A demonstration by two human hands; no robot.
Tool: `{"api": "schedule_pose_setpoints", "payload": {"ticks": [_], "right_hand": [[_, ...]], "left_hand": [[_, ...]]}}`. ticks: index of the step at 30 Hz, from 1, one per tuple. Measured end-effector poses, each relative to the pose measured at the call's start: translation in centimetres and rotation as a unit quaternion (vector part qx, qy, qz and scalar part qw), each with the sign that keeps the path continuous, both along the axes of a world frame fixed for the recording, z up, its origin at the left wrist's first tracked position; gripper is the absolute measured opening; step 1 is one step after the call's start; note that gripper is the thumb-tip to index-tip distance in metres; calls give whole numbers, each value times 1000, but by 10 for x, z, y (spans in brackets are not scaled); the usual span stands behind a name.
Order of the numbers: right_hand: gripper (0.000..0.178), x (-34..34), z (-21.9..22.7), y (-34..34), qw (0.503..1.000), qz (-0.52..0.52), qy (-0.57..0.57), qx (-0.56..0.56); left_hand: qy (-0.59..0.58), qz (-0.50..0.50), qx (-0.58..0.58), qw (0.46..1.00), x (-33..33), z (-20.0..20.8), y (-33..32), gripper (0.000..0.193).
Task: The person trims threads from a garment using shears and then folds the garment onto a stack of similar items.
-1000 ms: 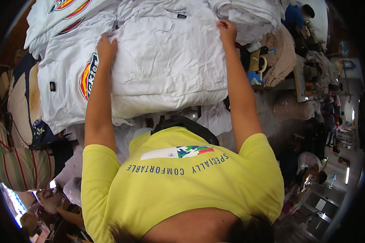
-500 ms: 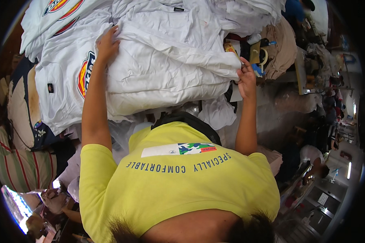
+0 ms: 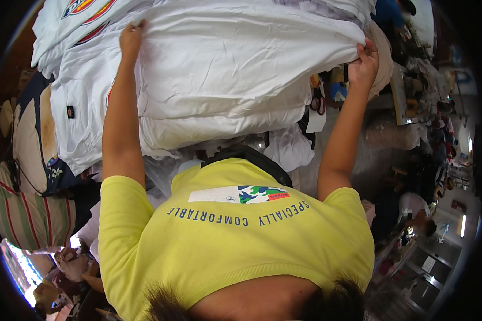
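Note:
A white T-shirt (image 3: 235,59) lies stretched out between my two hands on top of a stack of white shirts (image 3: 219,128). At its far left edge, my left hand (image 3: 130,41) is closed on the fabric, the arm reaching straight forward. My right hand (image 3: 365,63) pinches the shirt's right end and holds it up off the pile. From there the cloth slopes down toward the stack, with soft creases along its near side. Left of my left forearm lies another white shirt (image 3: 83,101) with a small dark label; my arm hides most of its colourful print.
More printed white shirts (image 3: 91,13) are heaped at the far left. Scissors (image 3: 318,100) with dark handles show beside the stack's right end. A striped cloth (image 3: 35,214) is at the left, and a person in blue (image 3: 389,15) is at the far right.
My right hand has moved right and away from me, pulling the folded shirt edge out flat. My left hand has shifted slightly farther forward and left. The scissors have come into view.

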State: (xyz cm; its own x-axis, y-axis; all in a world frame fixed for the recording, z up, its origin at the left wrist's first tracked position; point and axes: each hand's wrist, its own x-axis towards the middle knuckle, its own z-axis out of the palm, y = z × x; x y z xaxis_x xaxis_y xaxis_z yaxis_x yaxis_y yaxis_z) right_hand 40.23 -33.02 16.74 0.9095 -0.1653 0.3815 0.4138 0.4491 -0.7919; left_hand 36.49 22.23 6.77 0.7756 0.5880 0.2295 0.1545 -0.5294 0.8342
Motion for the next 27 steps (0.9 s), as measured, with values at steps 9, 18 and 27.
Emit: {"api": "schedule_pose_setpoints", "payload": {"ticks": [9,18,27], "right_hand": [[40,-120,-123,-70,815,381,308,-310],[27,-189,-295,-18,633,274,263,-675],[12,-172,-262,-31,670,361,604,-239]], "left_hand": [[341,-388,-188,835,-237,1,-3,23],[241,-259,102,930,-313,-222,-100,23],[432,-258,70,861,-302,-161,-90,27]]}}
